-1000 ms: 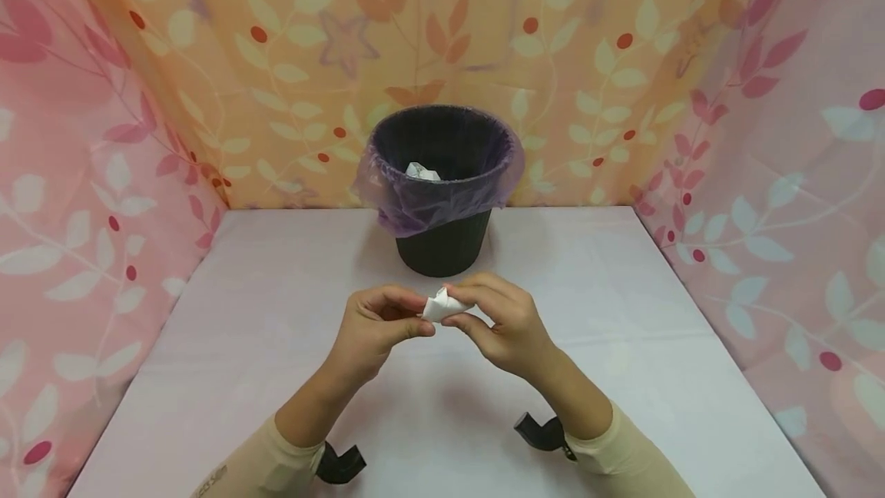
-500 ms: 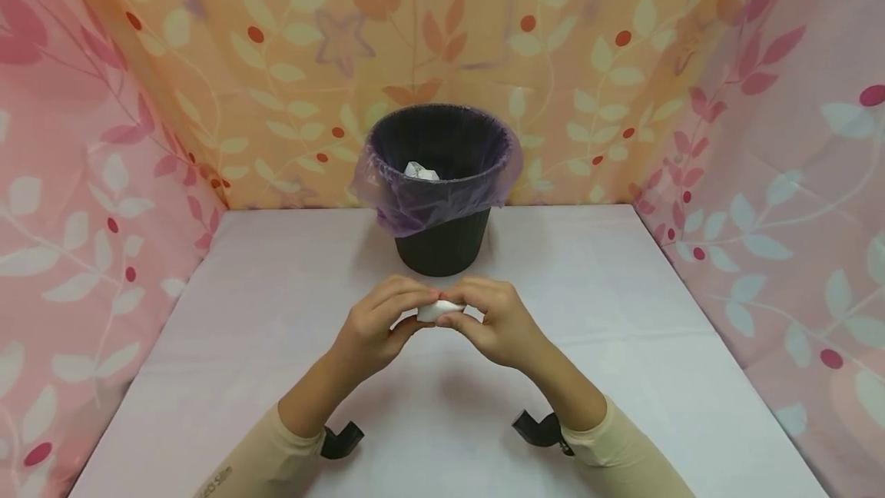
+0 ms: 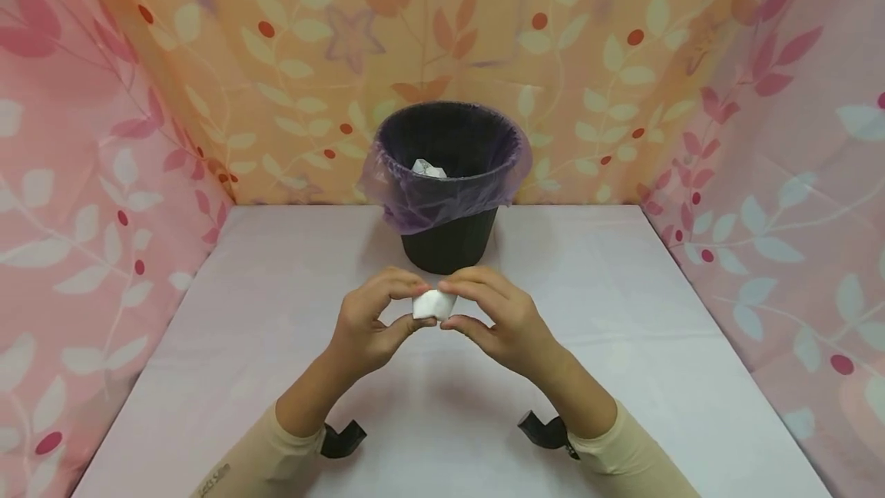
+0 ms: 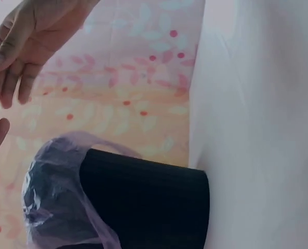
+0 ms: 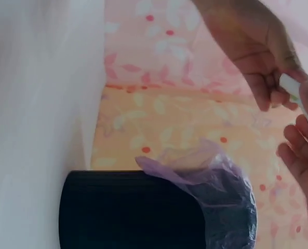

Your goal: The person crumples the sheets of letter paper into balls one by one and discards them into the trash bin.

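In the head view both hands meet in front of the bin, over the table. Between them is a small, folded white piece of what looks like paper (image 3: pixel 433 305). My left hand (image 3: pixel 366 325) pinches its left end, thumb below and fingers on top. From the other side, my right hand (image 3: pixel 508 321) holds it between thumb and fingertips. At the right edge of the right wrist view the white paper (image 5: pixel 290 83) shows a faint greenish patch. Only a sliver of it appears in the left wrist view, beside the right hand (image 4: pixel 26 46).
A black bin (image 3: pixel 449 240) with a purple liner bag (image 3: pixel 442 206) stands at the back of the white-covered table (image 3: pixel 276 267). Crumpled white paper (image 3: pixel 429 169) lies inside it. Floral curtains (image 3: pixel 442 37) enclose the back and sides. Black curved pieces (image 3: pixel 343 439) hang at the wrists.
The paper has been turned and folded between the fingers; its pointed upper corner is gone and it looks blockier. The hands drew together, then parted slightly. The bin stays where it was.
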Available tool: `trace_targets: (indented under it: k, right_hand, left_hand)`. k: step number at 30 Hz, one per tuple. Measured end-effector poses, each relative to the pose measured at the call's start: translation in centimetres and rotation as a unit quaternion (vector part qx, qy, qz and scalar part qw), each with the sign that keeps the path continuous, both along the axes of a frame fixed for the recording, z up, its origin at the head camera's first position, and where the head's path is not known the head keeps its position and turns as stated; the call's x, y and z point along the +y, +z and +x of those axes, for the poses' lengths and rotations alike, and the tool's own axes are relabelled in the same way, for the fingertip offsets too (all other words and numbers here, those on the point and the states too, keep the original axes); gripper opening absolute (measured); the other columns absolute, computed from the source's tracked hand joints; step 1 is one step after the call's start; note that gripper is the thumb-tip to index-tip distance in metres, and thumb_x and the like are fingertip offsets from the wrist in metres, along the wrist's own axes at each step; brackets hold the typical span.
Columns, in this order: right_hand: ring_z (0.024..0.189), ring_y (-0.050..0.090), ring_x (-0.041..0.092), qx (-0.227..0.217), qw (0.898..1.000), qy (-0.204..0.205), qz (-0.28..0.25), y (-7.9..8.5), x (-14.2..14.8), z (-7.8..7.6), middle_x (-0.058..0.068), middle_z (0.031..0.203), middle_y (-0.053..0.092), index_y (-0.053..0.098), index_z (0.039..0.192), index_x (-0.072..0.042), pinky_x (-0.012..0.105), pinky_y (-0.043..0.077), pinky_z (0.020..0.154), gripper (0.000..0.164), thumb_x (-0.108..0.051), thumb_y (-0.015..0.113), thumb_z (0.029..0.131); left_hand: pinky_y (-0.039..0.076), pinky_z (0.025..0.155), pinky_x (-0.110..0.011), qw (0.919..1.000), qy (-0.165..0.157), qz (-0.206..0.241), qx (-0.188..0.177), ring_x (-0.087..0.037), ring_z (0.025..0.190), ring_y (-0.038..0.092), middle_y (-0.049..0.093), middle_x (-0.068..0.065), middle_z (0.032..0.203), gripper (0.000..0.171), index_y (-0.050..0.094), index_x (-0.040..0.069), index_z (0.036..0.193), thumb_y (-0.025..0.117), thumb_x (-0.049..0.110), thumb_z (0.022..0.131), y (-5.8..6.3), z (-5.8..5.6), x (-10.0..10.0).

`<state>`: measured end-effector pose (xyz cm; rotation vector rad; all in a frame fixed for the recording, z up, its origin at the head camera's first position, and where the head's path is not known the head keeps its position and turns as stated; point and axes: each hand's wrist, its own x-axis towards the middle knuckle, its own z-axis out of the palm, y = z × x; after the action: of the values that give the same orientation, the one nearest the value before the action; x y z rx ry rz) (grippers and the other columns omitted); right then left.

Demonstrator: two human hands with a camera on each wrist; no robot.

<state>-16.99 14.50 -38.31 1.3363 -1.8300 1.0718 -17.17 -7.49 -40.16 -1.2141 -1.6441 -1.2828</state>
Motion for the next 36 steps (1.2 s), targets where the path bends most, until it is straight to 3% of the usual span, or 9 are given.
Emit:
trace_targets:
  k: [4,10,14,18,22,26,30,33,36]
  right_hand:
    - [0.100,0.067,0.027,0.074,0.997,0.010,-0.023,0.1,-0.6,0.0,0.016,0.109,0.068,0.068,0.116,0.008,0.030,0.057,0.093,0.031,-0.014,0.074,0.096]
    - [0.086,0.066,0.025,0.102,0.993,0.025,-0.059,-0.2,-1.6,0.0,0.017,0.096,0.068,0.068,0.106,0.011,0.028,0.058,0.080,0.026,-0.013,0.071,0.098]
    - [0.084,0.065,0.022,0.072,0.995,0.032,-0.061,-0.2,-1.7,-0.1,0.014,0.093,0.068,0.067,0.106,0.009,0.026,0.058,0.077,0.027,-0.018,0.069,0.099]
    - [0.087,0.068,0.023,0.035,0.997,0.028,-0.060,-0.2,-1.2,-0.6,0.012,0.094,0.070,0.068,0.107,0.006,0.028,0.058,0.082,0.030,-0.023,0.070,0.098]
    - [0.089,0.069,0.023,0.004,0.998,0.029,-0.058,-0.6,-0.9,-0.8,0.013,0.096,0.072,0.070,0.108,0.005,0.028,0.059,0.084,0.030,-0.023,0.072,0.097]
    - [0.091,0.071,0.023,-0.050,0.997,0.028,-0.061,-0.9,-0.7,-0.6,0.013,0.099,0.075,0.072,0.111,0.003,0.028,0.059,0.082,0.028,-0.020,0.074,0.095]
    - [0.096,0.071,0.022,-0.099,0.994,0.014,-0.051,-1.0,-0.8,-0.2,0.012,0.105,0.075,0.072,0.117,0.001,0.030,0.060,0.083,0.032,-0.006,0.081,0.086]
    - [0.100,0.070,0.022,-0.100,0.994,0.004,-0.037,-1.0,-0.9,0.0,0.011,0.110,0.074,0.070,0.122,0.000,0.030,0.059,0.087,0.047,0.004,0.084,0.078]
    - [0.099,0.070,0.022,-0.058,0.998,-0.001,-0.025,-0.9,-1.1,0.0,0.010,0.107,0.074,0.069,0.121,0.000,0.027,0.058,0.088,0.049,0.003,0.087,0.075]
  left_hand:
    - [0.058,0.084,-0.023,0.9997,-0.024,0.008,0.000,-0.025,0.089,0.067,0.070,-0.018,0.098,0.031,0.065,-0.009,0.103,0.076,0.018,0.092,0.0,0.1,0.3]
    - [0.056,0.079,-0.024,0.9978,-0.057,0.026,-0.020,-0.023,0.086,0.062,0.067,-0.017,0.095,0.026,0.062,-0.008,0.097,0.074,0.015,0.094,-0.3,0.8,0.8]
    - [0.057,0.075,-0.024,0.9950,-0.072,0.027,-0.063,-0.021,0.087,0.064,0.069,-0.016,0.095,0.024,0.063,-0.005,0.098,0.074,0.016,0.093,-0.2,1.1,0.7]
    - [0.060,0.083,-0.027,0.9921,-0.072,0.007,-0.102,-0.021,0.094,0.069,0.072,-0.017,0.103,0.034,0.069,-0.004,0.108,0.079,0.021,0.087,0.3,0.9,0.1]
    - [0.060,0.087,-0.030,0.9907,-0.079,-0.006,-0.110,-0.024,0.100,0.069,0.071,-0.019,0.110,0.044,0.069,-0.004,0.115,0.087,0.009,0.078,0.7,0.8,-0.4]
    - [0.060,0.087,-0.028,0.9931,-0.040,-0.015,-0.109,-0.023,0.099,0.070,0.072,-0.015,0.109,0.046,0.072,-0.001,0.113,0.089,-0.006,0.070,0.7,1.0,-0.3]
    - [0.059,0.083,-0.025,0.9926,0.002,-0.011,-0.121,-0.022,0.098,0.071,0.073,-0.011,0.108,0.040,0.072,0.001,0.109,0.086,-0.010,0.074,0.4,1.1,0.0]
    - [0.060,0.081,-0.025,0.9904,0.002,0.013,-0.138,-0.022,0.097,0.071,0.073,-0.013,0.107,0.037,0.071,-0.001,0.108,0.082,-0.015,0.076,0.1,1.0,0.1]
    - [0.062,0.077,-0.029,0.9832,-0.040,0.045,-0.172,-0.021,0.094,0.071,0.072,-0.017,0.102,0.035,0.070,-0.004,0.105,0.079,-0.020,0.075,-0.2,1.0,0.0]
